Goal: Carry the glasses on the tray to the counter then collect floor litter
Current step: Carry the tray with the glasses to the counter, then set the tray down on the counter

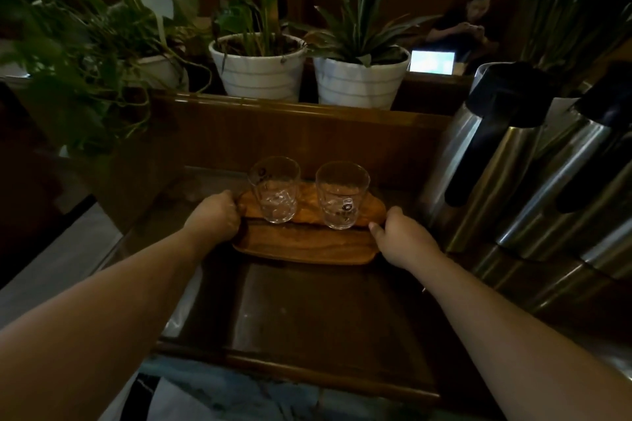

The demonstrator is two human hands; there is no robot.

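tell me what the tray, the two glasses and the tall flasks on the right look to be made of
Tray: apparently wood, brown grain, smooth low sheen.
Left glass and right glass: clear glass, see-through, though clear plastic is possible.
Flasks: likely brushed steel, streaky reflections, dark tops.

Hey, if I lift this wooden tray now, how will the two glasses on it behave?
Both glasses look tall, clear and empty, so probably light and apt to tip or slide if the tray tilts. They stand at its far edge, so expect weight forward. Left hand and right hand at opposite ends should help level it.
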